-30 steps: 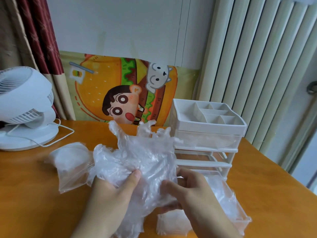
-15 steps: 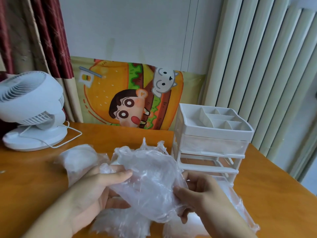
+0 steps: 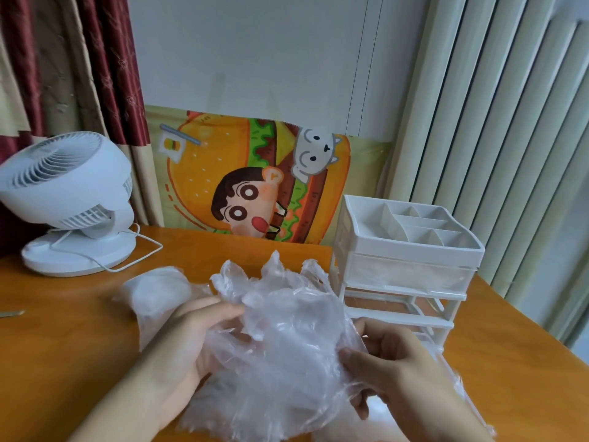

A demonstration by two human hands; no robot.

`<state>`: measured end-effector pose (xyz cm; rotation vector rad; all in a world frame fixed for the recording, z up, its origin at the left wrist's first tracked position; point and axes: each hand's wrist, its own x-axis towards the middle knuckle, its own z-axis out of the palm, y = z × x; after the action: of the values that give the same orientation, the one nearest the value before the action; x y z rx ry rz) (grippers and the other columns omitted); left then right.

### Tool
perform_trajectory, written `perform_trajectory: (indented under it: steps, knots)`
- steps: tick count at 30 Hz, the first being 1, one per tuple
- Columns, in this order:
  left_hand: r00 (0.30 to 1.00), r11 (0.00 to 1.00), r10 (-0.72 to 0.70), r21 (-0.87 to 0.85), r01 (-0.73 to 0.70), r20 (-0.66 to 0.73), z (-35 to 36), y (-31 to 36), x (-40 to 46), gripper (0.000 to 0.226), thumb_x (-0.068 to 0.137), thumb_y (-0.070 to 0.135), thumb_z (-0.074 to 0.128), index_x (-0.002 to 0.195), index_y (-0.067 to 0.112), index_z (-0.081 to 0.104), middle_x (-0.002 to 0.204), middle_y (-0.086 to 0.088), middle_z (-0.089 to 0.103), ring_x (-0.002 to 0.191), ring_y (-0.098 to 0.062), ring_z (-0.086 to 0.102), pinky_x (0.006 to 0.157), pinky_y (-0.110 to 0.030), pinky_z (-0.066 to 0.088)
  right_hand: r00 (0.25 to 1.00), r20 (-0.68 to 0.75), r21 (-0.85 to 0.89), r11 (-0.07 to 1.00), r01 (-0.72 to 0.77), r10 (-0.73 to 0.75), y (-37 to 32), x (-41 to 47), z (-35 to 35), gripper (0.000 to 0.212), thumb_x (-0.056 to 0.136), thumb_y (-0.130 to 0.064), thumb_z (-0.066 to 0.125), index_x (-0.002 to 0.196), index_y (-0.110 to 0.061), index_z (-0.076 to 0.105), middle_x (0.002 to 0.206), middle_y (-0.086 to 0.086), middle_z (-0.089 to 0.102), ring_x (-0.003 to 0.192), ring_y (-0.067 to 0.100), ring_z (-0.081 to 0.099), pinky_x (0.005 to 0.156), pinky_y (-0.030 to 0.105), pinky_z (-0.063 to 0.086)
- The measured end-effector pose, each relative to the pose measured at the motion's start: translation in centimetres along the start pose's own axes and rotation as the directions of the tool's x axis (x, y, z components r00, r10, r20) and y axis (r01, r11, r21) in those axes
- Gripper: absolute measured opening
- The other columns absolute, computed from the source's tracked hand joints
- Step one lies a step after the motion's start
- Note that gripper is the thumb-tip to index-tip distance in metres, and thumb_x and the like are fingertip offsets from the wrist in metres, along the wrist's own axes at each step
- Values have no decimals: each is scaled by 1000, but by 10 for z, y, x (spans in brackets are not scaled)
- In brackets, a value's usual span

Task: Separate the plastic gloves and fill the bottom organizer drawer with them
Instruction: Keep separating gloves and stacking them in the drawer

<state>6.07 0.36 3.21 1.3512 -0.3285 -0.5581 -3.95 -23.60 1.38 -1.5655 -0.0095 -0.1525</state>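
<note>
Both hands hold a crumpled wad of clear plastic gloves (image 3: pixel 287 333) above the near middle of the desk (image 3: pixel 63 362). The left hand (image 3: pixel 188 342) is under the wad's left side, palm turned inward, with its thumb laid along the top edge of the plastic and pressing it against the fingers beneath; those fingers are hidden by the film. The right hand (image 3: pixel 389 368) grips the wad's right side, its fingers curled and bunched together around the plastic, thumb tucked low. Glove fingertips stick up from the far edge of the wad.

A bag (image 3: pixel 159 288) of more clear plastic lies on the desk just left of the wad, touching it. The white organizer (image 3: pixel 411 250) stands near the desk's right edge, just beside the wad, with a divided tray on top and a frosted drawer closed below it. The bottom drawer (image 3: pixel 446 358) is pulled out toward the near right corner, mostly hidden behind the right hand, and holds clear plastic.

A white fan (image 3: pixel 70 199) sits at the far left corner.
</note>
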Motion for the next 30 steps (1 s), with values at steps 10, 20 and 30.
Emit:
perform_trajectory:
  steps: [10, 20, 30]
  knots:
    - [991, 982, 117, 141, -125, 67, -5, -22, 8, 63, 66, 23, 95, 124, 23, 72, 121, -11, 75, 115, -31, 71, 97, -57, 57, 1000, -5, 66, 998, -12, 12, 2, 2, -3, 26, 77, -5, 77, 80, 12, 57, 68, 28, 59, 51, 31, 54, 46, 34, 46]
    - [874, 969, 201, 222, -110, -443, 8, -8, 4, 17, 93, 39, 71, 89, 23, 75, 84, 1, 79, 93, -25, 72, 94, -53, 57, 996, 85, 19, 1000, -19, 17, 5, 1, 5, 23, 82, -5, 75, 80, 9, 56, 64, 24, 59, 49, 30, 56, 48, 34, 48]
    - [990, 991, -100, 83, 108, -96, -4, 2, -10, 32, 75, 35, 83, 98, 13, 83, 104, -20, 78, 101, -40, 75, 100, -54, 56, 985, 154, 17, 997, -80, 76, 0, -3, -1, 19, 84, -3, 76, 80, 5, 59, 64, 21, 56, 51, 30, 53, 49, 34, 46]
